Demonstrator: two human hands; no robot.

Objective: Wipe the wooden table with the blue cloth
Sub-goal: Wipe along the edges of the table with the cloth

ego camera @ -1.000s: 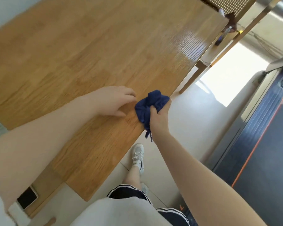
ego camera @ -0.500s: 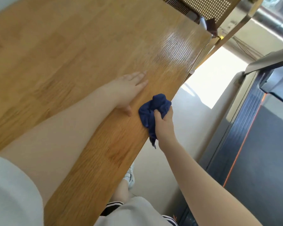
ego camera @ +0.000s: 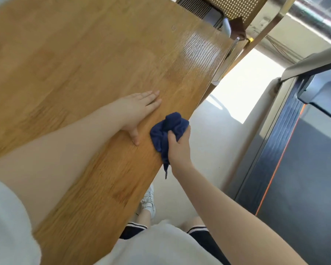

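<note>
The left hand (ego camera: 137,111) lies flat and open on the wooden bench (ego camera: 75,64), palm down, fingers together and thumb stretched toward the near right edge. Just beside that thumb, the right hand (ego camera: 179,148) is closed around a bunched blue cloth (ego camera: 168,131), pressing it against the right edge of the bench, with a loose tail of fabric hanging below the fist. The far right corner of the bench shines with glare. Beyond that corner stands a chair (ego camera: 235,6) with a woven cane back. A white sneaker (ego camera: 148,200) shows on the pale floor (ego camera: 208,146) below the edge. I can read no writing or brand anywhere.
</note>
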